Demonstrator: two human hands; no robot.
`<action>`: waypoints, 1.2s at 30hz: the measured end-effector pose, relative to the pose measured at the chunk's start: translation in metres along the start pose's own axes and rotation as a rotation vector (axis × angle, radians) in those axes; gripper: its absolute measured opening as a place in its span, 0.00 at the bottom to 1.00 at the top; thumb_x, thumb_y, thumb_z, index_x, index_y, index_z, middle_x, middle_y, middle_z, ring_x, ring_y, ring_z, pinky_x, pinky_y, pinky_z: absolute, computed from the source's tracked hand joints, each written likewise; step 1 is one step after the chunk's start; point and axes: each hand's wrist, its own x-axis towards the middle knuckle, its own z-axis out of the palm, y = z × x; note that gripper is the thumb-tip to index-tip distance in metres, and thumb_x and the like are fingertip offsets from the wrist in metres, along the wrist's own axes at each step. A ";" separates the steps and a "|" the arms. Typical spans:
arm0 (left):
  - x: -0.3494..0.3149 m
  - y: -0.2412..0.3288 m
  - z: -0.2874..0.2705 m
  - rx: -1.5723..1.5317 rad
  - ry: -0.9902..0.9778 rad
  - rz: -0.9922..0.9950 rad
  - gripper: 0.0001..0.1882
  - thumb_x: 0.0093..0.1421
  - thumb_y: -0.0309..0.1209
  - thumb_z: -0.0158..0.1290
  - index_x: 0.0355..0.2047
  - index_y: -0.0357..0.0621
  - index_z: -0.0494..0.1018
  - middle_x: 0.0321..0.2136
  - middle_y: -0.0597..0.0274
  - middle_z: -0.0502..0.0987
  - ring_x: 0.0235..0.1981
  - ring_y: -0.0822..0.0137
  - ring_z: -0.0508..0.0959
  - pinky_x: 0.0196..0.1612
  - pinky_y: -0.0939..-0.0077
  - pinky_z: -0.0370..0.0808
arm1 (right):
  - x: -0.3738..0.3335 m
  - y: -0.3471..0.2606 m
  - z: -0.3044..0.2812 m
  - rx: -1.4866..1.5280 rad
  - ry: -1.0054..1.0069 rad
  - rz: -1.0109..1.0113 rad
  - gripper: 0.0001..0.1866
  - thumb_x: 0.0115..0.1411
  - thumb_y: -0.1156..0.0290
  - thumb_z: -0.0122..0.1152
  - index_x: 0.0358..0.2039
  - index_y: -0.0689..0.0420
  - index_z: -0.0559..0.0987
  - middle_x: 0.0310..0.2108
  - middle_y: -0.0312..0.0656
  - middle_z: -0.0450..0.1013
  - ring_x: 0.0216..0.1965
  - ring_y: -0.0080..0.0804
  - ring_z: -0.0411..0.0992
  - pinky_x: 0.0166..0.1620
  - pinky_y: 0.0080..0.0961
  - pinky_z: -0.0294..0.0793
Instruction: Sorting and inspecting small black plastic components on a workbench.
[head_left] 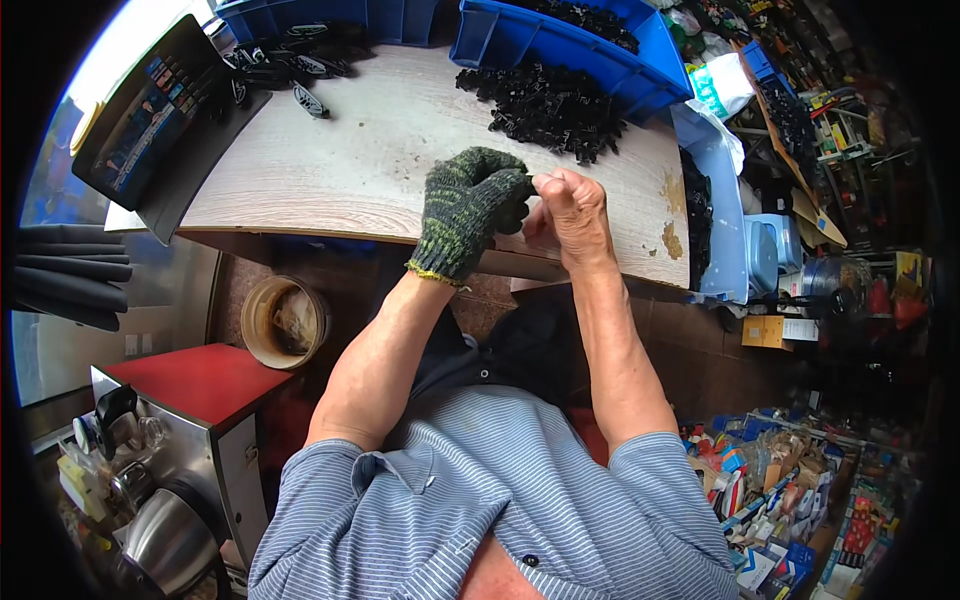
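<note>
Over the front part of the table, my left hand (pixel 474 205) wears a dark green and black knitted glove with a yellow edge. Its fingers are curled closed. My bare right hand (pixel 572 212) meets it at the fingertips, thumb and forefinger pinched together. Whatever lies between the hands is hidden or too small to name. Beyond them a heap of small black plastic pieces (pixel 553 110) is spread on the table (pixel 350 140). Farther left lies a pile of black parts with pale oval faces (pixel 290 62), and one such part (pixel 310 101) rests apart from it.
Blue bins (pixel 580 45) stand along the back. A tablet in a dark case (pixel 150 120) is propped at the left. Below the table sits a round bucket (pixel 284 322), near a red-topped cabinet (pixel 195 383) and a metal kettle (pixel 172 540). Crowded goods (pixel 790 480) fill the right.
</note>
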 end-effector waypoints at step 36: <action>-0.004 -0.022 -0.004 -0.004 -0.159 0.097 0.16 0.66 0.29 0.56 0.52 0.34 0.73 0.38 0.56 0.80 0.36 0.68 0.82 0.38 0.73 0.81 | 0.035 -0.009 -0.065 -0.097 0.469 0.235 0.12 0.54 0.66 0.73 0.33 0.58 0.80 0.13 0.30 0.63 0.09 0.21 0.62 0.20 0.26 0.78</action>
